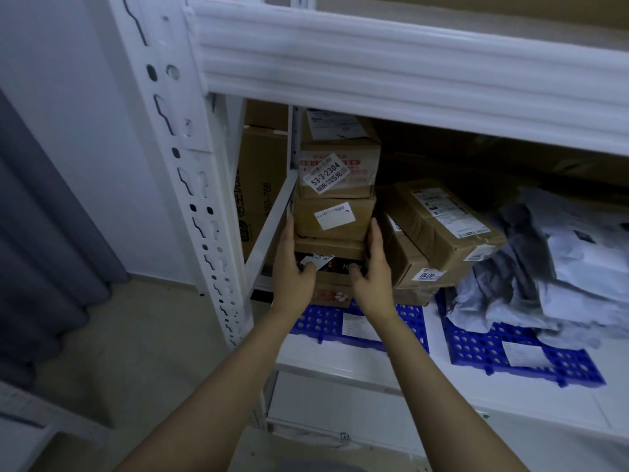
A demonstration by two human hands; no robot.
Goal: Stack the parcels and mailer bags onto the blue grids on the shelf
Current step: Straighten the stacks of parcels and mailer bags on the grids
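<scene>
A stack of cardboard parcels stands on the left blue grid (323,321) at the shelf's left end. My left hand (293,267) presses the left side and my right hand (372,270) the right side of a dark-fronted parcel (335,264) low in that stack. Above it sit a plain brown parcel (335,218) and a labelled top parcel (338,165). Two tilted parcels (439,226) lean to the right of the stack. Grey and white mailer bags (558,267) are heaped on the right blue grid (493,349).
The white shelf beam (408,69) hangs low over the stack. A white perforated upright (194,185) stands at the left, with a tall carton (260,192) behind it. A grey curtain (41,250) hangs at far left. A paper label (357,327) lies on the left grid.
</scene>
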